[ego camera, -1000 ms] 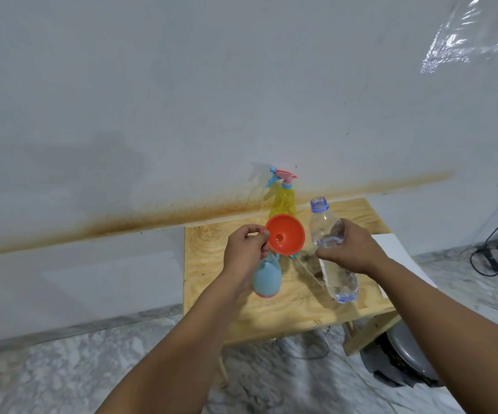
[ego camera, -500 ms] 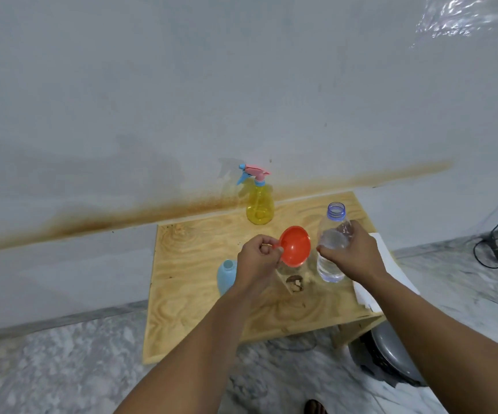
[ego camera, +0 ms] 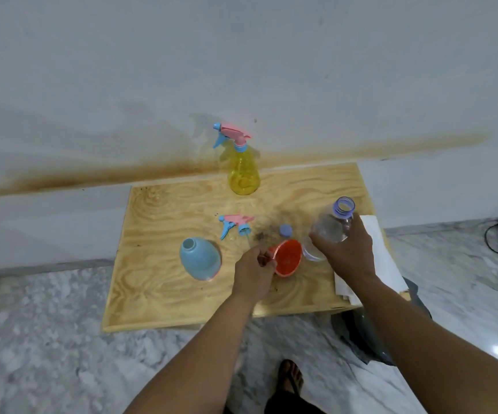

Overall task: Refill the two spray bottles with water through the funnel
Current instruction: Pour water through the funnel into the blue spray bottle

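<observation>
The funnel's spout is hidden under its orange bowl, and the left hand (ego camera: 253,271) pinches the orange funnel (ego camera: 286,257) by its rim, mouth tilted up toward me. The right hand (ego camera: 347,252) grips the clear water bottle (ego camera: 332,227), its open neck leaning up and right. Since a moment ago the funnel has dropped toward the wooden table (ego camera: 164,294), away from the open blue spray bottle (ego camera: 200,258).

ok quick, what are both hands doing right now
Left hand: pinches the rim tab of the orange funnel, low over the wooden table.
Right hand: grips the uncapped clear water bottle.
</observation>
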